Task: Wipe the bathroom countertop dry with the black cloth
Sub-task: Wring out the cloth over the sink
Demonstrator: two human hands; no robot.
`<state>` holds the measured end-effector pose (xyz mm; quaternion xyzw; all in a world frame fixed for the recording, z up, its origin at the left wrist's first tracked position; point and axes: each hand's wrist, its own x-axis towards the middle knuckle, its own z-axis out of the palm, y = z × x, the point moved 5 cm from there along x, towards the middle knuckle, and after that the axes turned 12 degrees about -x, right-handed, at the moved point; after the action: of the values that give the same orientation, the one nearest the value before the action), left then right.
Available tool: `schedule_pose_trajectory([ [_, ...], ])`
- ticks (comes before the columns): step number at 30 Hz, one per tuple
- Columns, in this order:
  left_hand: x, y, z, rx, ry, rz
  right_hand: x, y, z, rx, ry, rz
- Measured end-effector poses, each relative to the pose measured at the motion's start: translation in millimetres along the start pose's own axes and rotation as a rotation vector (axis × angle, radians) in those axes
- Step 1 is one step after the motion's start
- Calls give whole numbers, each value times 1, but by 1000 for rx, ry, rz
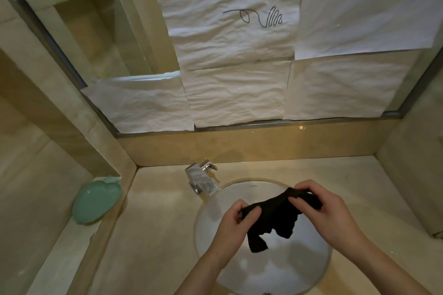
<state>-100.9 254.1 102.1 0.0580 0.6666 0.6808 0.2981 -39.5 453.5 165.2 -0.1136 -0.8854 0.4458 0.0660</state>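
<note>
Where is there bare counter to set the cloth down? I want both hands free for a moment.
Bare countertop lies right of the sink, up to the side wall, and left of it, from the faucet to the ledge holding the green soap dish. The strip behind the faucet is tighter.

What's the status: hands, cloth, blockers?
Left hand and right hand both grip black cloth, held above sink. Countertop not yet touched. Nothing blocking.

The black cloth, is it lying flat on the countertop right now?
No, both hands hold the black cloth up over the sink.
</note>
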Motion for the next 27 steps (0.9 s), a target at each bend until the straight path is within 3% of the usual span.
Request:
schedule_pose_trajectory([
  [6,4,11,30,108,-195,-30,21,-40,-28,-153,-39,-203],
  [11,10,24,41,-37,-118,1,31,-62,-57,-247,102,-309],
  [16,17,44,29,-200,19,88,27,-31,-84,-104,228,-166],
  [21,17,60,32,-205,69,192,16,9,-62,-229,35,-50],
  [24,17,67,41,-153,36,235,7,19,-34,-370,-122,-96],
  [27,18,72,52,-207,-70,177,5,0,-22,-134,-92,-86],
])
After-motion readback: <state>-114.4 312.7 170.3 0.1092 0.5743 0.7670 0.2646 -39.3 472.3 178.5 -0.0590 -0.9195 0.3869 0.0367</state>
